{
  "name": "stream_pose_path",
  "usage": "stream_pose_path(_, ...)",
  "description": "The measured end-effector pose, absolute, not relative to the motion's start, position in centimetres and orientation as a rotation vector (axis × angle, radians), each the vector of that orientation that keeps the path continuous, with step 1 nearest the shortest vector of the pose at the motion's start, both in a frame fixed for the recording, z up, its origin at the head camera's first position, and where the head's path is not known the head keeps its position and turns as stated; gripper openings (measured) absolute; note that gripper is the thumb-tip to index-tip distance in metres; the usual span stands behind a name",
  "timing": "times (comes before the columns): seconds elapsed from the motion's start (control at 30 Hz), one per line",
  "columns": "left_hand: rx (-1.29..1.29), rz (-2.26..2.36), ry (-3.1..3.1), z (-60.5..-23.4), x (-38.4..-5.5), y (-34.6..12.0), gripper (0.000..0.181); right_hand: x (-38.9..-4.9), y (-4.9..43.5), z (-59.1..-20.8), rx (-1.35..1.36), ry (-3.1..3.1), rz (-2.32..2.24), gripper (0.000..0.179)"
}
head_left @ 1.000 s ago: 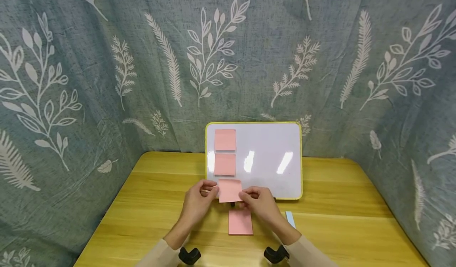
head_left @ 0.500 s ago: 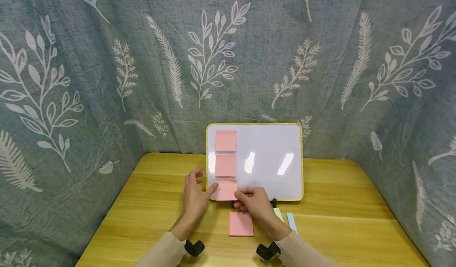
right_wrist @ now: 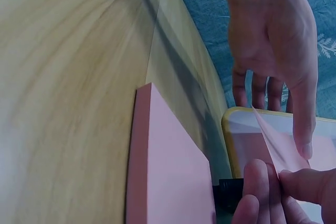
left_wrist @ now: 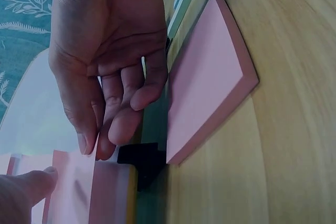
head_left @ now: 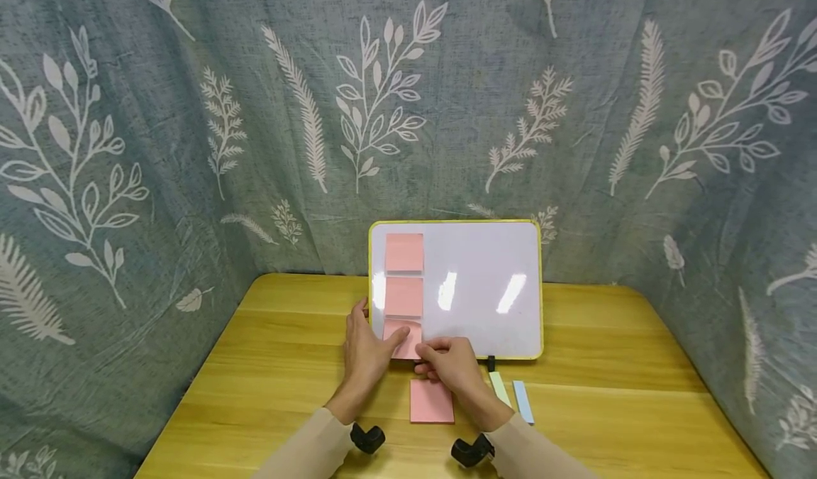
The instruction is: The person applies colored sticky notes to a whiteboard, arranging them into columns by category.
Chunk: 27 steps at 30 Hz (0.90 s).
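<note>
A pink sticky note (head_left: pixel 414 331) lies at the lower left of the whiteboard (head_left: pixel 475 326), beneath two more pink notes in a column. My left hand (head_left: pixel 369 357) presses its thumb on this note's upper part, while the other fingers reach straight past the board's left edge. With thumb and fingers, my right hand (head_left: pixel 456 364) pinches the note's lower right corner. In the right wrist view the lower part of the note (right_wrist: pixel 272 139) stands away from the board. A thick pink sticky-note pad (head_left: pixel 431 402) lies on the table just below the right hand.
The whiteboard leans upright on black feet (head_left: pixel 491 364). Right of the right forearm lie a pale green strip (head_left: pixel 501 388) and a light blue strip (head_left: pixel 523 402) on the wooden table (head_left: pixel 606 422). A patterned curtain (head_left: pixel 447 110) hangs behind and at both sides.
The pinched note has moved left and slightly up against the board, under the second note. My left hand let go of its left edge, spread, then brought its thumb onto the note's face.
</note>
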<state>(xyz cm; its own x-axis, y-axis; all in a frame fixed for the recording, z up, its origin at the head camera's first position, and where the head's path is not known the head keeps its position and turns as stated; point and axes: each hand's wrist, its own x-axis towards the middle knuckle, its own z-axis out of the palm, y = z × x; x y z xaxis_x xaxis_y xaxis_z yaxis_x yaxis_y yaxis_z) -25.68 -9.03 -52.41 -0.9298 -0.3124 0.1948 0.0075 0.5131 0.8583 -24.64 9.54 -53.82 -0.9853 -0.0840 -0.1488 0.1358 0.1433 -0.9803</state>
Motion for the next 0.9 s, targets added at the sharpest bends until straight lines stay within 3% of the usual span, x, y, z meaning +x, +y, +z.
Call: stream_pose_path(0.9,0.363,-1.397,-2.372,-54.2,-26.9,-6.7,0.131,-24.2,9.0,-53.8,0.122,2.295,-1.941,0.027)
